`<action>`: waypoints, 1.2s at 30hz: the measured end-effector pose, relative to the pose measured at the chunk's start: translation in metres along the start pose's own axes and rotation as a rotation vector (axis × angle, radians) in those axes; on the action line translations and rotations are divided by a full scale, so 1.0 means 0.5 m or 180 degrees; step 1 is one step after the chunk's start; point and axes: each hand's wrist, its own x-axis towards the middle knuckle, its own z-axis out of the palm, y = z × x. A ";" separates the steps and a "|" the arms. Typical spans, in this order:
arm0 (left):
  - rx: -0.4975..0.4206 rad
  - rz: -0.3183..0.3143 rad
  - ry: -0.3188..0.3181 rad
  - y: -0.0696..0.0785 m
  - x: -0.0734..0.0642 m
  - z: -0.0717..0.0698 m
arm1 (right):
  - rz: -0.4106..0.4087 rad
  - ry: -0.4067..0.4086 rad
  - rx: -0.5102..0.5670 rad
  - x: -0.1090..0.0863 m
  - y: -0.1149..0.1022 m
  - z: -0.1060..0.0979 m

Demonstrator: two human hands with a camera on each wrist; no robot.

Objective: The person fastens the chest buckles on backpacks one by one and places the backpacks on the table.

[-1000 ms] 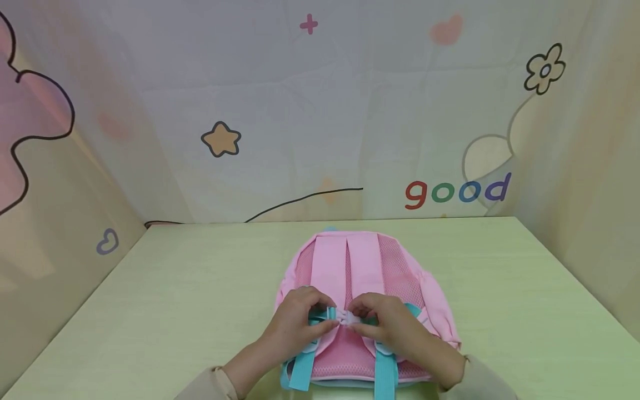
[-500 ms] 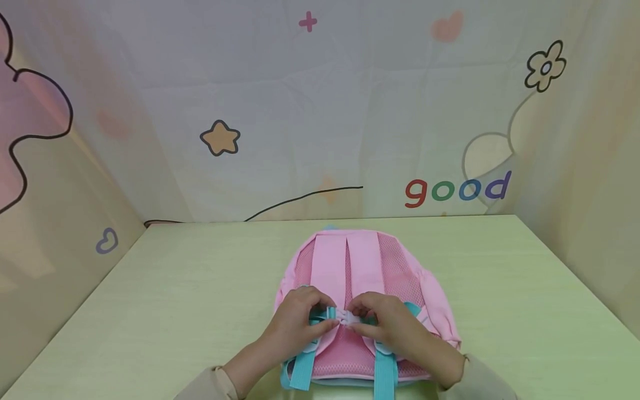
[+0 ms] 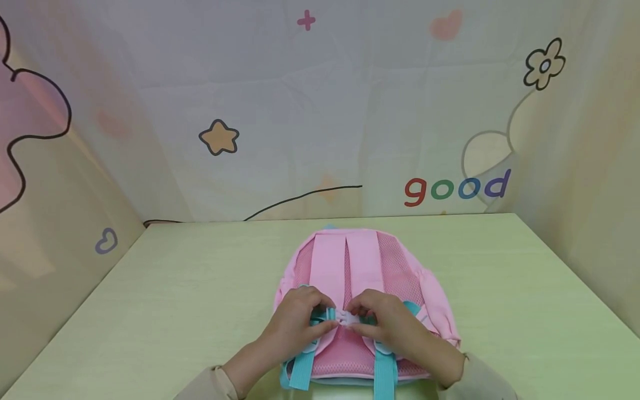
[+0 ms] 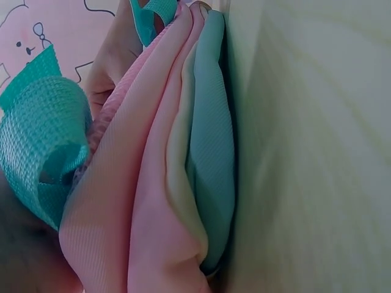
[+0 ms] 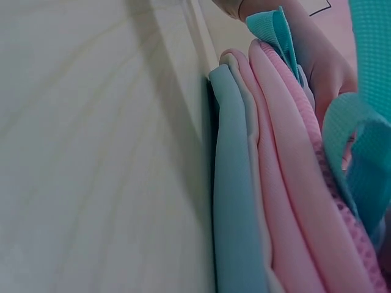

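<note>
A pink backpack (image 3: 367, 253) lies on the table with its mesh back and two shoulder straps facing up. Across the straps runs a teal chest strap with a pale pink side-release buckle (image 3: 344, 318). My left hand (image 3: 299, 318) pinches the buckle's left end by the teal webbing (image 3: 330, 314), thumb below and fingers above. From the other side my right hand (image 3: 387, 321) pinches the right end, partly covering it. The two buckle halves meet between my fingertips. In the left wrist view, a loop of teal webbing (image 4: 46, 131) stands beside the bag's layered pink and teal edge.
Two teal strap tails (image 3: 302, 371) hang over the bag's lower edge toward me. The pale wooden table (image 3: 190, 289) extends on both sides. A printed cloth backdrop (image 3: 280, 111) rises behind the table and along its sides.
Both hands keep the same hold on the buckle, and the backpack stays in place. The head view has shifted only very slightly.
</note>
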 end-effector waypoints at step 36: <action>0.0075 0.0161 -0.0240 0.002 -0.001 0.003 | -0.0096 -0.0088 -0.0198 0.000 -0.002 0.011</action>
